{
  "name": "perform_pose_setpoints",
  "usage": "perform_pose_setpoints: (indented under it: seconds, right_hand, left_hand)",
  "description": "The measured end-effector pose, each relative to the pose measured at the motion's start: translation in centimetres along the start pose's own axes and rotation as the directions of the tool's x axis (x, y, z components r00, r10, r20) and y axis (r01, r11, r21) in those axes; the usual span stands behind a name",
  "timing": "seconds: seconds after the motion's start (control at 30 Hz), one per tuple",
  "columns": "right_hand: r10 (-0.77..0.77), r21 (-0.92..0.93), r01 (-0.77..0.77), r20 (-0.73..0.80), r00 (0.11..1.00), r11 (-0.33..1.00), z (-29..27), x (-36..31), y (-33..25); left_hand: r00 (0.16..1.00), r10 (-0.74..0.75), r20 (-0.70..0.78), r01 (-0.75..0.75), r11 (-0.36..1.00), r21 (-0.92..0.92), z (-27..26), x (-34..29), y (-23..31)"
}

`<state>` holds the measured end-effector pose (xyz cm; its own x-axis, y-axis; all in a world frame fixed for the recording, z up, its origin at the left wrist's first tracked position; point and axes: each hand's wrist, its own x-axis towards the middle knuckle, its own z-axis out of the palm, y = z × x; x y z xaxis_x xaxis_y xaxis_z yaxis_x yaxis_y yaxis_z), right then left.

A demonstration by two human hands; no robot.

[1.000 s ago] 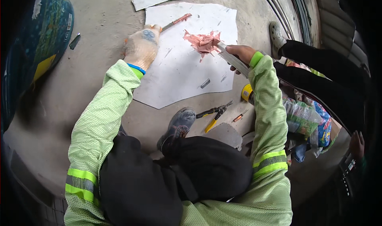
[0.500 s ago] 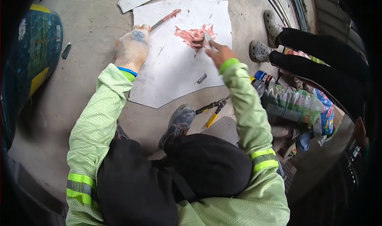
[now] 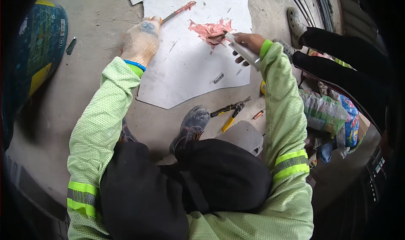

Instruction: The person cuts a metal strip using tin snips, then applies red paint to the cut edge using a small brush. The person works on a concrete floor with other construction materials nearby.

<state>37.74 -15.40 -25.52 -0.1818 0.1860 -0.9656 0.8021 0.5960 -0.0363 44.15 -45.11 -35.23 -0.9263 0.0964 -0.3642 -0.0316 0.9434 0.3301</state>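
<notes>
My left hand [image 3: 141,40], in a cream knit work glove, is closed on a thin ribbed steel rod [image 3: 176,13]. Pink paste coats the rod's far end, over the white sheet [image 3: 185,77] on the floor. My bare right hand [image 3: 249,43] grips a flat pale strip, metal-looking [image 3: 244,52], tilted at the right side of the sheet. The strip's far end is beside a smeared heap of pink paste [image 3: 209,31]. A small grey metal piece [image 3: 218,78] lies lower on the sheet.
Yellow-and-black snips [image 3: 232,111] lie near my shoe [image 3: 192,126], beside a grey flat offcut [image 3: 244,138]. A large dark green container [image 3: 42,50] stands at left. Plastic bags [image 3: 325,109] are piled at right, below another person's legs [image 3: 337,50].
My right hand has moved right and back from the middle of the paste, bringing more of the strip into sight. My left hand stays on the rod.
</notes>
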Motion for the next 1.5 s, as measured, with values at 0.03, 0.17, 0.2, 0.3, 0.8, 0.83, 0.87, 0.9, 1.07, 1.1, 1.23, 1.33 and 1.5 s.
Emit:
perform_pose_setpoints:
  seconds: [0.03, 0.17, 0.2, 0.3, 0.8, 0.83, 0.87, 0.9, 1.07, 1.1, 1.23, 1.33, 1.5]
  right_hand:
    - [0.017, -0.054, -0.018, -0.019, 1.0, 0.998, 1.7, 0.4, -0.5]
    - [-0.389, -0.662, 0.208, -0.136, 0.911, 0.72, 1.1, 2.7, 2.3]
    - [-0.431, -0.666, 0.283, -0.064, 0.9, 0.69, -0.3, 2.0, 1.9]
    - [-0.468, -0.712, 0.316, -0.02, 0.884, 0.628, -2.8, 1.0, 1.3]
    - [-0.521, -0.708, 0.349, -0.033, 0.853, 0.615, -4.8, 8.2, 2.5]
    - [-0.247, -0.431, 0.191, -0.078, 0.966, 0.882, -1.9, 5.0, -0.5]
    - [-0.176, -0.352, 0.14, -0.07, 0.982, 0.925, -1.2, 4.0, -0.8]
    - [-0.108, -0.269, 0.09, -0.051, 0.993, 0.959, -0.8, 3.4, -0.9]
    - [0.089, -0.064, -0.085, 0.068, 0.994, 0.994, 1.2, 2.2, -0.2]
    - [0.084, -0.041, -0.08, 0.135, 0.987, 0.996, 1.2, 2.5, 0.1]
    - [0.039, 0.031, -0.045, 0.172, 0.984, 0.998, -1.5, 0.7, 0.0]
    - [-0.03, 0.044, 0.027, 0.07, 0.997, 0.999, -3.8, 1.3, -0.4]
    - [0.074, -0.017, -0.074, 0.002, 0.997, 0.997, -2.2, 3.7, -1.2]
  left_hand:
    - [1.0, -0.02, 0.022, 0.02, 1.0, 0.001, 0.1, -0.1, -0.4]
    - [1.0, -0.016, 0.008, 0.016, 1.0, 0.01, 0.7, 0.2, 0.0]
    - [1.0, -0.011, 0.012, 0.012, 1.0, -0.005, 0.7, 0.2, 0.0]
    - [0.998, -0.017, 0.058, 0.018, 1.0, -0.015, -0.3, 0.1, 0.2]
    - [0.998, 0.005, 0.063, -0.004, 1.0, -0.011, 0.1, 0.2, 0.1]
    - [0.998, -0.026, 0.065, 0.027, 0.999, -0.019, 0.0, -0.1, -0.2]
    - [0.998, -0.027, 0.059, 0.029, 0.999, -0.038, -0.1, -0.1, -0.1]
    - [0.998, -0.027, 0.051, 0.029, 0.999, -0.032, 0.1, 0.0, 0.0]
    - [0.995, -0.037, 0.091, 0.04, 0.999, -0.034, 0.1, 0.3, 0.1]
    - [0.996, -0.035, 0.076, 0.038, 0.999, -0.029, 0.2, 0.3, 0.1]
    - [1.0, -0.028, 0.012, 0.028, 0.998, -0.049, 0.6, 0.1, -0.1]
    - [0.999, -0.021, 0.042, 0.024, 0.997, -0.073, -0.1, -0.2, -0.2]
    - [1.0, -0.012, -0.029, 0.009, 0.995, -0.095, 1.1, 0.1, -0.5]
